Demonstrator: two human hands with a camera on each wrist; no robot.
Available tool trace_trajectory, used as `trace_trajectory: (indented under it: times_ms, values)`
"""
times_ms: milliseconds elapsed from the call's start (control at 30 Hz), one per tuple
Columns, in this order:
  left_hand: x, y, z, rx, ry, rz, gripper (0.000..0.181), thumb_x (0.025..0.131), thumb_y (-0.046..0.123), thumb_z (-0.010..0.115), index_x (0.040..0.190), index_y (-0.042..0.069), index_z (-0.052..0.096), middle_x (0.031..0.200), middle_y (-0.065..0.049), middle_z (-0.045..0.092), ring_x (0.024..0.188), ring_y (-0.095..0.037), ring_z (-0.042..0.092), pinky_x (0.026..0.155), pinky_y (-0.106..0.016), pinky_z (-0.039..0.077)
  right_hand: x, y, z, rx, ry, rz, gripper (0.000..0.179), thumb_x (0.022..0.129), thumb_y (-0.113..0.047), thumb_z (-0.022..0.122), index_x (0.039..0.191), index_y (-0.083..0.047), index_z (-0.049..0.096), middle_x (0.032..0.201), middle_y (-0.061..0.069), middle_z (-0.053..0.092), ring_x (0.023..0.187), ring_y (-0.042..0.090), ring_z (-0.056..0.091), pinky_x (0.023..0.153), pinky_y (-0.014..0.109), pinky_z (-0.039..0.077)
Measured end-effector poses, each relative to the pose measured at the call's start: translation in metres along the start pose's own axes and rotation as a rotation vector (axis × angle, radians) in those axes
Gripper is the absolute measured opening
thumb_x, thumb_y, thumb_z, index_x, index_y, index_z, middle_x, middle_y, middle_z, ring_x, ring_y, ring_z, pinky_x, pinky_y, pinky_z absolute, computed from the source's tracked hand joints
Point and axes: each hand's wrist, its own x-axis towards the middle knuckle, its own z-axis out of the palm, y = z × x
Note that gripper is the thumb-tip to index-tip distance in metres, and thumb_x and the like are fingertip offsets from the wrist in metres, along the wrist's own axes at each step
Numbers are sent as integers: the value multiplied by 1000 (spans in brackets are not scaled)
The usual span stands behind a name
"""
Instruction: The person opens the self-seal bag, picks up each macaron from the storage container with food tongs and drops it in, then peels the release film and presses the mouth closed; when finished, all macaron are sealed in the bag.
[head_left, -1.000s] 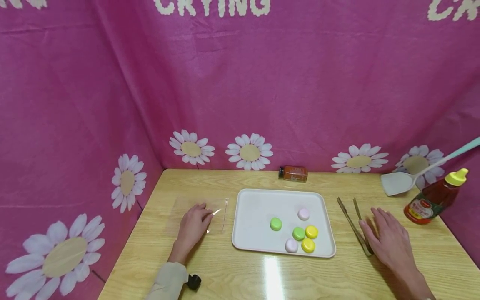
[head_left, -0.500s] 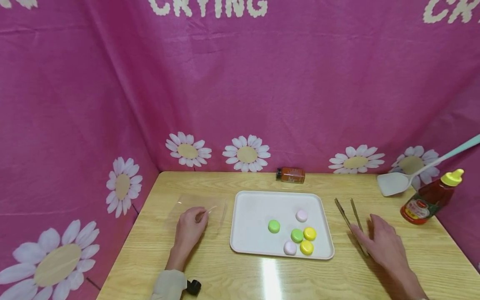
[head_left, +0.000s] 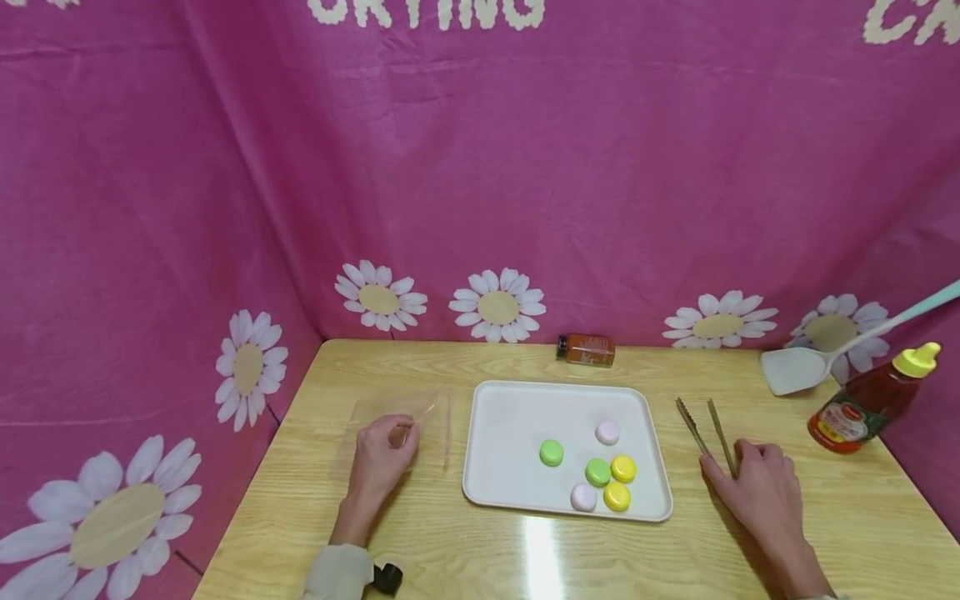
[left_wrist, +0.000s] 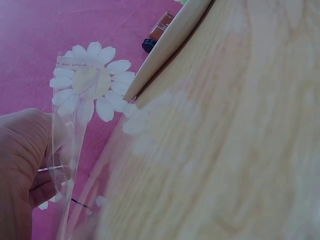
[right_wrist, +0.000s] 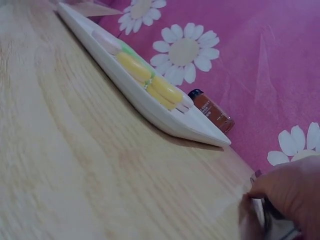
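Note:
At the left of the table, my left hand (head_left: pixel 378 458) pinches a clear, flat plastic bag (head_left: pixel 432 446) between thumb and fingers. The bag (left_wrist: pixel 67 135) rises edge-on past the fingers in the left wrist view. My right hand (head_left: pixel 765 496) grips the metal tongs (head_left: pixel 693 427) near their joined end, and their two arms spread apart, pointing away from me. Between the hands lies a white tray (head_left: pixel 506 442). On its right half sit several macarons: green (head_left: pixel 551 452), yellow (head_left: pixel 623 468) and pale pink (head_left: pixel 607 432).
Behind the tray a small red-brown jar (head_left: pixel 589 350) with a black cap lies on its side. A red sauce bottle (head_left: pixel 862 412) with a yellow nozzle stands at the right, near a white spatula (head_left: pixel 795 371). Pink flowered cloth (head_left: pixel 480 183) walls the table (head_left: pixel 420 550).
The left hand has gone from lying flat over the bag to pinching it, its edge lifting slightly. The right hand has moved from beside the tongs onto them and curled round them.

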Motion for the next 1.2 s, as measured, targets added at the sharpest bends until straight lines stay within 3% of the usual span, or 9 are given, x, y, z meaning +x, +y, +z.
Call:
trace_trajectory:
  times_ms: [233,567,833,1033,1200]
  values:
    - [-3,-2,3,-21,-5,4,10,81,-2,84,87,4,78,87,-9,78,77,-26,75,68,-46,61,-5,0,10,36,92,-33,55,97,-37,72,118,13,65,104,36,57,91,52,55,70,63,44]
    - [-3,-2,7,-77,29,1,9,80,-1,85,86,4,79,91,-11,79,84,-29,76,75,-50,62,-6,4,19,94,202,-111,38,95,-21,76,112,12,68,95,31,61,81,47,61,69,63,47]
    - [-3,2,7,-74,11,-45,9,80,0,85,86,4,79,92,-10,79,86,-27,76,76,-49,62,-7,5,7,150,119,-35,45,101,-28,70,118,13,64,101,29,60,88,47,63,71,64,49]
    - [-3,3,8,-73,6,-59,9,80,0,85,87,4,79,92,-9,79,86,-27,76,76,-49,62,-5,3,-1,173,143,-65,45,101,-27,70,120,13,62,86,22,70,79,46,69,68,64,52]
    - [-4,3,8,-67,14,-60,9,80,1,85,86,5,79,91,-8,79,85,-26,76,76,-48,61,-5,-5,-3,226,109,-131,39,100,-25,72,118,8,64,81,13,69,68,26,62,58,42,51]
